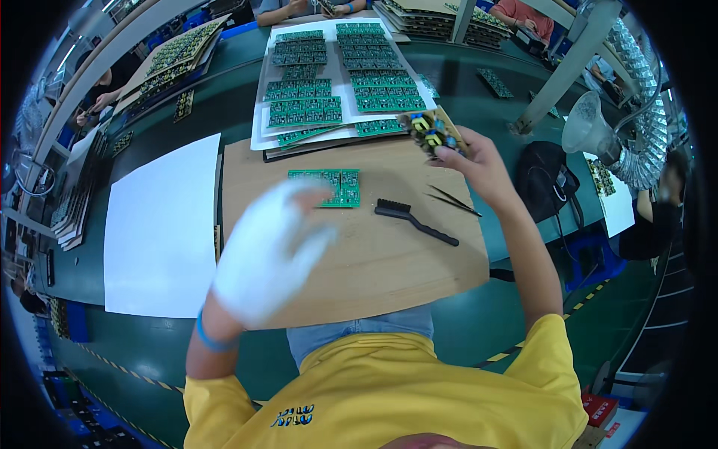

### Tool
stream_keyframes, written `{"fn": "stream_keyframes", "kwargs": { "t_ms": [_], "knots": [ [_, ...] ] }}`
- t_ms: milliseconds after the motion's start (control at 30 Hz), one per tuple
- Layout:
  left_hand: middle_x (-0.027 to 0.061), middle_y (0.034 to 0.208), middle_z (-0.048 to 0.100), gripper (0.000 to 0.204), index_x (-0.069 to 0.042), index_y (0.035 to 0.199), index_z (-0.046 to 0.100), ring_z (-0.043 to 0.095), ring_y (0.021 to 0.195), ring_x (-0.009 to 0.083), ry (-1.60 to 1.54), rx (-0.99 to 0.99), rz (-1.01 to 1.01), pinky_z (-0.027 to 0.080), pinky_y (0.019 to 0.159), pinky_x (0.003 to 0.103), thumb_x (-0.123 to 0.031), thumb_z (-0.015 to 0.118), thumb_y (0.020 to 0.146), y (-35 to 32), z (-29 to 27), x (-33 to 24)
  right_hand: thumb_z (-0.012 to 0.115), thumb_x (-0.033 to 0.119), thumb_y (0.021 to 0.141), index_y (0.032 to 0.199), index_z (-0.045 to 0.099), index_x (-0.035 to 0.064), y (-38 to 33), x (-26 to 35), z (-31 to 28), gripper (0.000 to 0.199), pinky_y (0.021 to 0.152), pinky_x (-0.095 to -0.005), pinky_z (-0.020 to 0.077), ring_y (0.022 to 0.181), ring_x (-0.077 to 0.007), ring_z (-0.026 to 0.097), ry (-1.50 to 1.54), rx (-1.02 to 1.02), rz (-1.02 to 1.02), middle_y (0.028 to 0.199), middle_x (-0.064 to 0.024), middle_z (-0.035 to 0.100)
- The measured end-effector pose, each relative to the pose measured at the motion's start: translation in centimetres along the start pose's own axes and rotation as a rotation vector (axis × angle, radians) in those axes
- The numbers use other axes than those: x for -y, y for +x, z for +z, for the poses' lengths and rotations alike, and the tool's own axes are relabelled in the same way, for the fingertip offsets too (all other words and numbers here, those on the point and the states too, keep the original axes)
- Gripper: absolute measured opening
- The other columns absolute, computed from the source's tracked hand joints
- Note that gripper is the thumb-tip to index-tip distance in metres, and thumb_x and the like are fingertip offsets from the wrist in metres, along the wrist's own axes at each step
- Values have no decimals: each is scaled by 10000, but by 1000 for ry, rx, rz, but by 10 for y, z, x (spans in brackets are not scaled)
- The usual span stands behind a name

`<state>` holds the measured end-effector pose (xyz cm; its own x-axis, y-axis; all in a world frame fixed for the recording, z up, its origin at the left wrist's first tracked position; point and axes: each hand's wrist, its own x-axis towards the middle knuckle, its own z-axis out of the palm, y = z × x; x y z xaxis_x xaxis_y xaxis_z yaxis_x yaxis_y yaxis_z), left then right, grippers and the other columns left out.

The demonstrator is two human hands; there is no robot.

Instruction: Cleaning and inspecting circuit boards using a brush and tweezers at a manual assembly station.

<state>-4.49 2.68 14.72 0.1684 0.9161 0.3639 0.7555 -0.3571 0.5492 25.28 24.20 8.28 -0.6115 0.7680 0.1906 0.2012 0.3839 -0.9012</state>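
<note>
Raised over the right far corner of the brown board, my right hand is closed on a circuit board with components, its yellow and blue parts showing. My left hand, in a white glove with bare fingertips, is smeared by motion. Its thumb stands apart from the fingers, and it appears to hold nothing. The fingertips overlap a green circuit board panel in the picture; whether they touch it I cannot tell. A black brush and dark tweezers lie to the right of the panel.
Beneath these lies a brown work board. Several green panels stand in rows on a white sheet at the back. Another white sheet lies left. A metal post, clear hose and black bag are right. Co-workers sit around.
</note>
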Motion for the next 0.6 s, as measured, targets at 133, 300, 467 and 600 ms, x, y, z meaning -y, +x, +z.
{"fn": "stream_keyframes", "kwargs": {
  "t_ms": [133,300,467,600],
  "knots": [
    [199,1384,579,489,-18,1339,612,531,1297,377,503,-131,131,420,1077,474,-259,702,922,103,45,88,621,18,980,1294,587,-53,8,-20,28,325,975,-386,576,1101,-240,673,458,-53,144,1178,-122,680],
    [214,1401,568,609,-13,1324,633,512,1331,375,741,-153,73,401,1094,476,-453,694,907,125,48,158,639,2,922,1336,585,0,-15,-24,48,417,1100,-441,471,1265,-370,577,-623,-27,-317,1315,-179,627],
    [249,1365,596,748,27,1375,584,599,1244,356,181,-611,-265,456,1053,413,-551,687,911,92,18,213,652,42,910,1432,531,57,-28,-5,49,536,1158,-451,397,1386,-403,460,-974,214,-186,1485,-193,498],
    [225,1221,681,716,67,1376,559,658,1145,335,153,-420,-899,489,998,388,-490,688,944,86,11,237,680,186,946,1502,465,76,41,32,80,607,1173,-490,366,1428,-430,409,-697,148,-384,1562,-214,408]
  ]
}}
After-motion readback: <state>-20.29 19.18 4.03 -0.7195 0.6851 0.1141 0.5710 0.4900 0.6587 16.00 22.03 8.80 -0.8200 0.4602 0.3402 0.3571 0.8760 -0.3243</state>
